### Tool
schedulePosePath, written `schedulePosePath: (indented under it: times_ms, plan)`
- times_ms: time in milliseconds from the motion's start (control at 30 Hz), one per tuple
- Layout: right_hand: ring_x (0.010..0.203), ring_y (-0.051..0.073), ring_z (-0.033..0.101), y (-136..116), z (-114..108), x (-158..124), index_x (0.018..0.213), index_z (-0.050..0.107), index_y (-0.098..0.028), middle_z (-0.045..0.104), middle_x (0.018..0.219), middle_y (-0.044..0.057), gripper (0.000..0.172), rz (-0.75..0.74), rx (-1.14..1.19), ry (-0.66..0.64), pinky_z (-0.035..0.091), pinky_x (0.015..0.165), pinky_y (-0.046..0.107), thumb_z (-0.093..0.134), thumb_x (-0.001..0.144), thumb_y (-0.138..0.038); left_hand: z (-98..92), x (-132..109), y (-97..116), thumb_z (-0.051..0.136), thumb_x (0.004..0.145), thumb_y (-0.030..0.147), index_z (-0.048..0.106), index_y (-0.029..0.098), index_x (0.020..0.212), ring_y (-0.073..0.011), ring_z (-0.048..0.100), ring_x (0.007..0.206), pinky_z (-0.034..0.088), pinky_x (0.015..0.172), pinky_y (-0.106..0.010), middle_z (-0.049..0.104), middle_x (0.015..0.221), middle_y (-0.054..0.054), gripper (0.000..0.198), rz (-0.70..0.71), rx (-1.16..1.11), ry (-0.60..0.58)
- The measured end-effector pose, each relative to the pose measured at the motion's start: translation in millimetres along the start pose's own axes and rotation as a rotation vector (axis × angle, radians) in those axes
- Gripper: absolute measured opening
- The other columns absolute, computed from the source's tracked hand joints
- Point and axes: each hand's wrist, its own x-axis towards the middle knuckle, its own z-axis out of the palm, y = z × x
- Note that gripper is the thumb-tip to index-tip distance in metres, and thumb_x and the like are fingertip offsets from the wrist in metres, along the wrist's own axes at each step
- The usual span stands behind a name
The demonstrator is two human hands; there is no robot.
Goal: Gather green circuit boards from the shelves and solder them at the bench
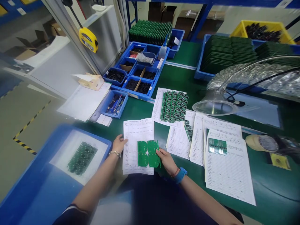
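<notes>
My left hand (pixel 119 145) pinches the left edge of a printed form sheet (pixel 134 129), its thumb on top of the paper. My right hand (pixel 167 160) is closed on the right edge of a green circuit board panel (pixel 153 159), which is split into rounded sections. The panel covers the lower right part of the sheet. Behind it, a stack of populated green circuit boards (pixel 173 106) lies on another form. A narrow board strip (pixel 188 129) rests on papers to the right. Further right, a small board panel (pixel 217 146) lies on more printed forms (pixel 231 175).
Blue compartment bins (pixel 150 90) with dark parts stand at the back left. A blue pen tray (pixel 114 104) sits nearer. At lower left is a blue crate (pixel 98 139) holding boards. A clear fume hood (pixel 214 106) overhangs the right side. A yellow tape measure (pixel 88 39) hangs at upper left.
</notes>
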Motion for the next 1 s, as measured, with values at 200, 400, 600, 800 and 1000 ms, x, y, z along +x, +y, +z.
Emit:
schedulePosePath:
  times_ms: [200,400,600,800,1000]
  plan:
    - [0.075,0.020,0.056,2.1,-4.6,-6.6,0.076,0.064,-0.018,0.064,0.079,0.003,0.036,-0.050,-0.080,0.021,0.045,0.068,0.032,0.054,0.073,-0.052,0.8,-33.7,-3.2,0.065,0.066,0.024,0.063,0.019,0.099,-0.0270,0.056,0.103,0.040,0.092,-0.041,0.064,0.107,-0.008,0.034,0.138,-0.073,-0.088]
    - [0.107,0.024,0.049,-17.8,-15.8,-27.5,0.069,0.066,-0.018,0.057,0.116,0.005,0.033,-0.148,-0.115,0.011,0.035,0.095,0.035,0.056,0.074,-0.049,-26.5,-50.5,5.9,0.061,0.071,0.037,0.056,0.016,0.113,-0.0282,0.052,0.110,0.038,0.095,-0.044,0.059,0.116,-0.011,0.048,0.214,-0.222,-0.142]
    - [0.126,0.024,0.032,-56.8,-31.6,-63.4,0.091,0.068,-0.023,0.041,0.135,0.002,0.025,-0.213,-0.016,-0.014,0.023,0.106,0.036,0.057,0.078,-0.041,-59.4,-72.8,44.6,0.063,0.071,0.039,0.049,0.013,0.119,-0.0283,0.057,0.102,0.048,0.085,-0.042,0.058,0.117,-0.014,0.056,0.247,-0.456,-0.277]
    - [0.130,0.025,0.025,-88.6,-29.9,-85.9,0.092,0.069,-0.025,0.040,0.136,0.000,0.024,-0.257,0.058,0.040,0.020,0.108,0.038,0.062,0.074,-0.040,-65.7,-96.5,65.4,0.068,0.069,0.029,0.055,0.017,0.114,-0.0264,0.058,0.101,0.048,0.087,-0.041,0.060,0.114,-0.010,0.048,0.229,-0.663,-0.346]
    - [0.126,0.027,0.032,-96.6,-24.5,-98.7,0.094,0.068,-0.025,0.046,0.132,0.002,0.023,-0.285,0.012,-0.022,0.021,0.108,0.040,0.059,0.077,-0.037,-66.5,-107.0,70.8,0.066,0.072,0.028,0.056,0.015,0.112,-0.0267,0.058,0.100,0.049,0.084,-0.040,0.060,0.114,-0.011,0.044,0.258,-0.681,-0.397]
